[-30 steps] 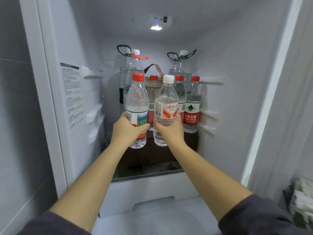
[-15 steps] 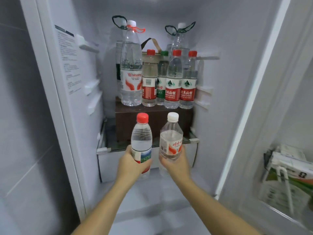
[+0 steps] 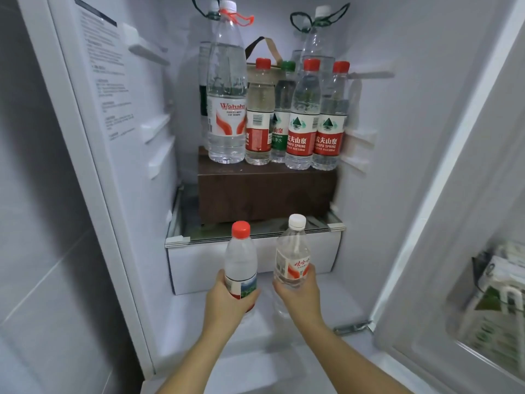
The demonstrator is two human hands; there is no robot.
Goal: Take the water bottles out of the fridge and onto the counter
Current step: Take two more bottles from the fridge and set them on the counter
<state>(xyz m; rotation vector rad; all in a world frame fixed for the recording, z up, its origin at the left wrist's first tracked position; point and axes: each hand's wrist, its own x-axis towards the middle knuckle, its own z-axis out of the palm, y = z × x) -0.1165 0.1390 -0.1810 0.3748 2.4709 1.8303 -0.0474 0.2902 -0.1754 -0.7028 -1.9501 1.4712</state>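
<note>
My left hand [image 3: 227, 304] grips a red-capped water bottle [image 3: 241, 257] round its lower half. My right hand [image 3: 301, 297] grips a white-capped water bottle [image 3: 292, 254] the same way. Both bottles stand upright, held in front of the fridge's lower drawer [image 3: 199, 265], outside the shelf. Inside the fridge, a large Wahaha bottle [image 3: 227, 109] and several small bottles with red or green caps [image 3: 302, 118] stand in a row on a brown box [image 3: 267, 194]. Two more large bottles with looped handles stand behind them, partly hidden.
The fridge's left wall [image 3: 113, 109] carries a printed label and shelf rails. A glass shelf edge [image 3: 255, 236] runs under the brown box. The open door [image 3: 468, 223] is at the right, its bin holding cartons [image 3: 500, 285]. A beige bag with a handle [image 3: 264, 52] sits behind the bottles.
Both hands have pulled their bottles out of the fridge and down, from the bottle row to in front of the lower drawer. The view has tilted downward.
</note>
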